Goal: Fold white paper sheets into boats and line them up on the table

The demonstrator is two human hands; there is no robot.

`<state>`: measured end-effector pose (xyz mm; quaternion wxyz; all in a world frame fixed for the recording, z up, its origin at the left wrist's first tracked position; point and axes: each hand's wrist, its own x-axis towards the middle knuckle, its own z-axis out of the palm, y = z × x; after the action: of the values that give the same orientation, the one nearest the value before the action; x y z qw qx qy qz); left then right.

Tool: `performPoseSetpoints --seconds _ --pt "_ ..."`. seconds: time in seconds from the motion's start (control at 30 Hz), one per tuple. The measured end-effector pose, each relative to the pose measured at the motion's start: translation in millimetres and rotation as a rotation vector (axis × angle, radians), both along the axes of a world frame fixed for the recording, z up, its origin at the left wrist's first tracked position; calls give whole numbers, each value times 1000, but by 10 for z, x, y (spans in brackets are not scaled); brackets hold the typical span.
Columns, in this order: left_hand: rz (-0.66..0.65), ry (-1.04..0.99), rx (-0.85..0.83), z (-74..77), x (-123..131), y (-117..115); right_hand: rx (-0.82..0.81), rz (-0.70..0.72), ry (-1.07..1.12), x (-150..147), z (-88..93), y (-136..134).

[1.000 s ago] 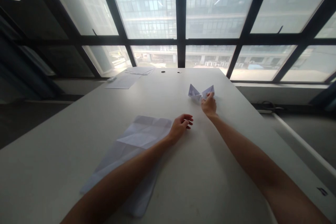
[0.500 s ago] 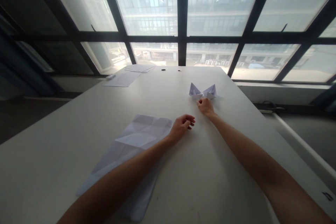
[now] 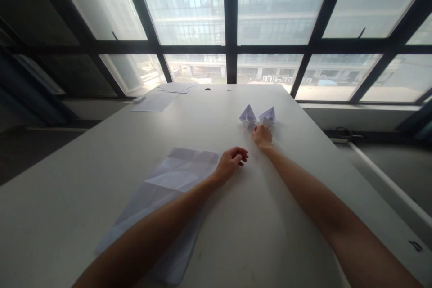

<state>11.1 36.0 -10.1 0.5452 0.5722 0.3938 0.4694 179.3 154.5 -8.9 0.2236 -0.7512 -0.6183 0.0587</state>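
Two small folded white paper boats stand side by side on the far right of the table, a left boat and a right boat. My right hand is closed at their near side, its curled fingers at the base of the boats. Whether they grip any paper is hidden. My left hand rests on the table nearer to me, loosely curled with fingers a little apart and nothing in it. Under my left forearm lies a large creased white paper sheet.
The white table reaches to the windows. Loose paper sheets lie at its far left, with a small whitish object beside them. A round dark hole is near the far edge. A cable lies beyond the right edge.
The left paper boat has turned slightly and its peak stands more upright. My right hand has shifted only a little beside it. My left hand has stayed in place; the view has moved slightly.
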Motion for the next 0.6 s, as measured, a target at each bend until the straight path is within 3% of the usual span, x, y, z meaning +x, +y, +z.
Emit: performPoseSetpoints --seconds 0.2,0.6 --pt "-12 1 -7 26 8 -11 -30 -236 40 324 44 43" --pt "-9 2 -7 20 -6 -8 90 -227 114 385 43 84"
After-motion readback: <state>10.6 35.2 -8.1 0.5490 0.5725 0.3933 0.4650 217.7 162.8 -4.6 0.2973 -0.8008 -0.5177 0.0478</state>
